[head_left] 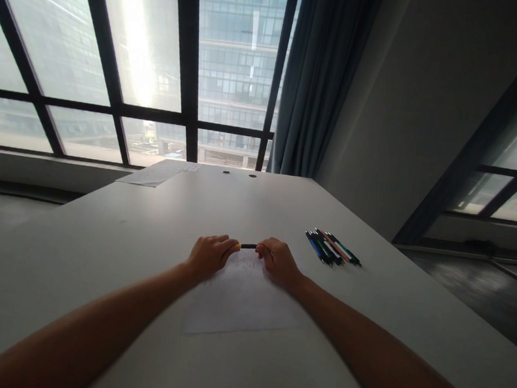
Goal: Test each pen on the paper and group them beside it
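Note:
A black pen with a yellow end is held level between both hands, just above the far edge of a white sheet of paper. My left hand pinches the yellow end. My right hand grips the other end. Both hands rest on the white table, knuckles up, with the forearms stretched out over it. The paper under the hands carries faint marks.
Several pens of different colours lie side by side on the table to the right of my right hand. Loose sheets lie at the table's far left edge. Big windows, a grey curtain and a wall stand beyond.

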Available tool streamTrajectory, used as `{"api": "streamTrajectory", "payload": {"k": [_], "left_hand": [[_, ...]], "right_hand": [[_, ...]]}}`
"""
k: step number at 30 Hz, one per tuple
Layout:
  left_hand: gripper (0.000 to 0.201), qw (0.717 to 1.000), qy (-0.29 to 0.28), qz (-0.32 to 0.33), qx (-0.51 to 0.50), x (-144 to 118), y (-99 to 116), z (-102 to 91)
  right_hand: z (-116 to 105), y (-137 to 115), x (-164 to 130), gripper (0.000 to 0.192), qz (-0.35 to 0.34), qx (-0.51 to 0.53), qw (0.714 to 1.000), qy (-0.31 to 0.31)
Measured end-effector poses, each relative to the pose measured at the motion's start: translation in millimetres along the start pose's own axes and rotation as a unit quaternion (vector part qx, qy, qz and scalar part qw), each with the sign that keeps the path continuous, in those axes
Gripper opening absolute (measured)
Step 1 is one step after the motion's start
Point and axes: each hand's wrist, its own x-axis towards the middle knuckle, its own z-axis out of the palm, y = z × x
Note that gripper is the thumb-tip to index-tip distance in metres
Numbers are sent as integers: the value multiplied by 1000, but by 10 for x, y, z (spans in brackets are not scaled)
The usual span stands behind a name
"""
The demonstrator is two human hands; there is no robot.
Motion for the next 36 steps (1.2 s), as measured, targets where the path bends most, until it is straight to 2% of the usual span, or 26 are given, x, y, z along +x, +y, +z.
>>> {"api": "streamTrajectory", "payload": {"k": [5, 7, 10, 13, 22, 27, 30, 34, 36], "left_hand": [[40, 1000, -16, 9, -7, -7, -8, 6], [40, 1000, -12, 4, -13, -1, -14, 6], [39, 1000, -3, -9, -22, 13, -15, 4], [39, 1000, -1, -8, -29, 23, -7, 3], [38, 999, -5, -16, -41, 24, -8, 10], [37, 999, -20, -24, -41, 26, 0, 11], [37, 998, -18, -32, -47, 28, 1, 12], [37, 998, -24, -38, -41, 29, -4, 16], [36, 998, -27, -41, -40, 30, -5, 16]], "right_hand": [[-20, 30, 0, 19, -39, 0, 999, -11], [-16, 39, 1, 14, -49, 8, 999, 4], [6, 34, 1, 24, -24, 14, 999, 29], [30, 17, -2, 27, 4, 7, 1000, 18], [50, -12, -10, 15, 22, 42, 999, 25], [40, -13, 2, 16, 35, 58, 997, 23], [32, -4, 11, 15, 23, 73, 996, 43], [27, 14, 22, 16, 62, 79, 995, 31], [29, 17, 25, 11, 60, 85, 994, 35]]}}
